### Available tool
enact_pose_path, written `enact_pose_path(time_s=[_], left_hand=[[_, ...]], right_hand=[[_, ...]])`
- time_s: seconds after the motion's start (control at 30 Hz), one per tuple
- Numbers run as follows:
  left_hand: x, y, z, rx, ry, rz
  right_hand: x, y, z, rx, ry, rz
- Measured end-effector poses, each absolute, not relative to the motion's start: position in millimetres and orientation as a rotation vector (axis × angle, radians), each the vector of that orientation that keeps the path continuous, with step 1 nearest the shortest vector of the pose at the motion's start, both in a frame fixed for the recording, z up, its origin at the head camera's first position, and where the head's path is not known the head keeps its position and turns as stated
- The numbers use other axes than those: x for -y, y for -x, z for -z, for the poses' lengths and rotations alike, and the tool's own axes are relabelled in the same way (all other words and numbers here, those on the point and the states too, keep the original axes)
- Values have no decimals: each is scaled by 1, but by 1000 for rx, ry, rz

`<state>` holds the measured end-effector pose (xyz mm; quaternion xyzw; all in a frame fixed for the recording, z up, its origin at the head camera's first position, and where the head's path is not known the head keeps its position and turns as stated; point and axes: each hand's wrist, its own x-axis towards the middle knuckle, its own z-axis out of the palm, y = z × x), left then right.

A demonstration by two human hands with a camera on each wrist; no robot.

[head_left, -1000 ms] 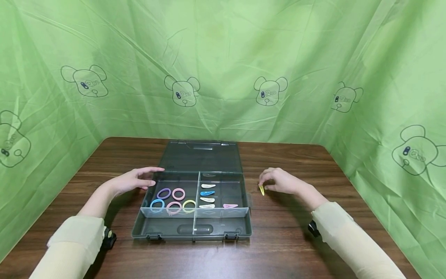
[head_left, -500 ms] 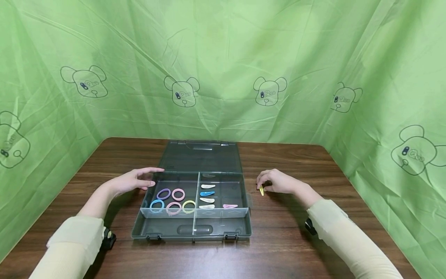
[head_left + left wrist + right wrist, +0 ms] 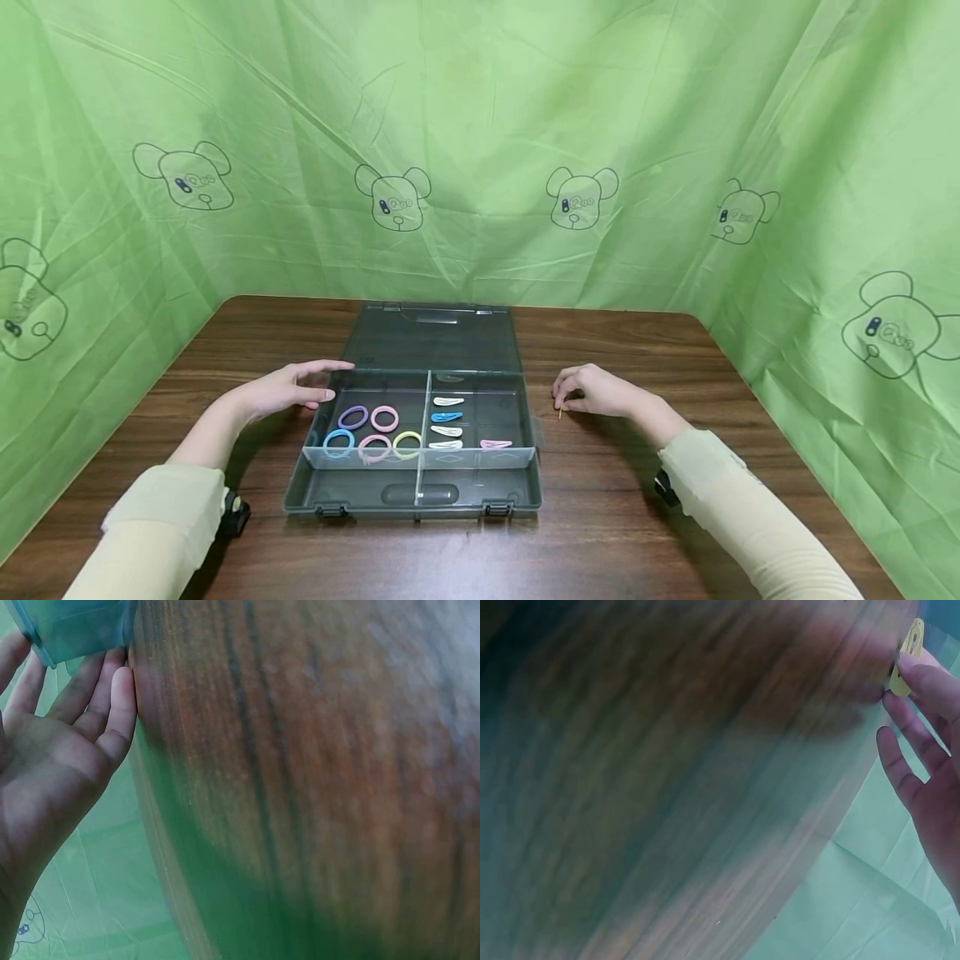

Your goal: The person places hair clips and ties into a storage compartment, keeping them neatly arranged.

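My right hand [image 3: 600, 390] pinches a yellow snap hair clip [image 3: 913, 639] between thumb and fingertips, close over the table to the right of the box. Only the clip's thin edge shows in the head view. My left hand [image 3: 273, 392] rests at the upper left side of the dark see-through divided box [image 3: 341, 487], its fingers fairly straight and the thumb on the rim. Several coloured hair ties [image 3: 385, 418] lie in the back left compartment. The back right one holds a blue hair clip [image 3: 447, 417], a pink hair clip [image 3: 496, 444] and several pale ones.
The box's lid [image 3: 438, 343] lies folded back, away from me. Two latches [image 3: 497, 507] sit on its front edge. Under everything is a dark wooden table [image 3: 622, 517], with a green curtain [image 3: 480, 100] around its back and sides.
My right hand has shifted slightly left, and the yellow hair clip in it has turned from showing its face to edge-on. The left hand and the box stay put.
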<state>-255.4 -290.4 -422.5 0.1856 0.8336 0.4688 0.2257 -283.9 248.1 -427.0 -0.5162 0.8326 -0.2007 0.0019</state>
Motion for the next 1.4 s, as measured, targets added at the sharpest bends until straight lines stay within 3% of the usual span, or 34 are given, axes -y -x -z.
enact_pose_path(time_s=[0.63,1.4], left_hand=[[292,256,424,-2286,-511,-1303],[292,256,426,-2281,-514,-1318]], right_hand=[[-240,270,399,-2646,1407,581],[-204,247,368,-2685,1474,676]])
